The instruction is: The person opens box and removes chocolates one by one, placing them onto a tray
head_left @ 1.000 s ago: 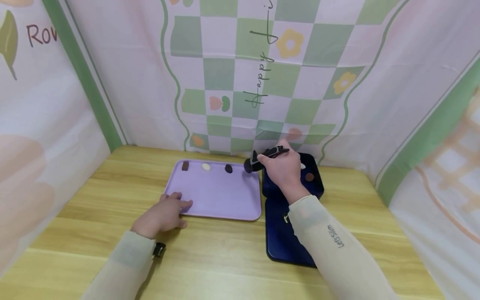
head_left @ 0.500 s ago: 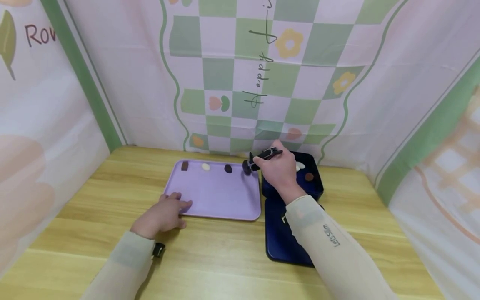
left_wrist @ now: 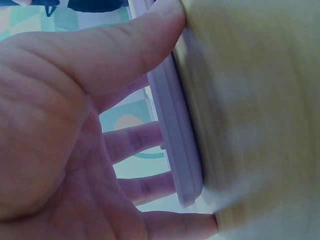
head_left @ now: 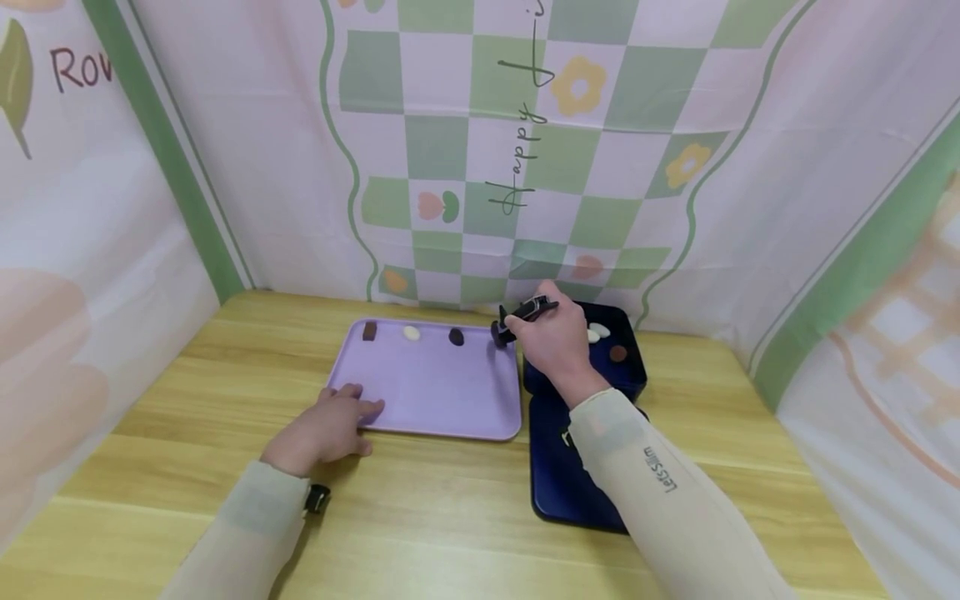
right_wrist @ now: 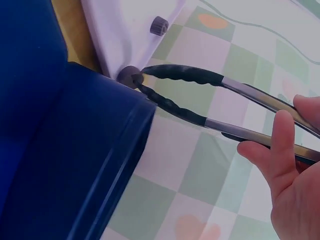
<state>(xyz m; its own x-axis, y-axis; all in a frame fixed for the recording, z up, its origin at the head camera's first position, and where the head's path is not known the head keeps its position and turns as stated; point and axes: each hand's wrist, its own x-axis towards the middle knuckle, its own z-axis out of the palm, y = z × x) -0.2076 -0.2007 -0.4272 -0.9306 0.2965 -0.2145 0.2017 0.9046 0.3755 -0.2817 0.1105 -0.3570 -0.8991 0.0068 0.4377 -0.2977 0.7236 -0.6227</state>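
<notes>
On the purple tray [head_left: 435, 387], right hand [head_left: 557, 335] holds slim metal tongs [right_wrist: 195, 75], dark ribbed tips at a round dark piece [right_wrist: 125, 80], far right corner. Left hand [head_left: 332, 425] spread loosely at near-left corner, gripping nothing. Risk: off-centre squeeze could spit the smooth-looking piece out. Glossy navy tin [head_left: 564, 500] alongside, hard-edged.

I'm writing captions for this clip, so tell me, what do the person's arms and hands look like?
The left sleeve and right sleeve are long and pale cream. Dark lettering, seemingly "LetsSlim", runs along the right one. A small black piece juts out near the left sleeve's end. The left hand and right hand show no gloves or rings.
</notes>
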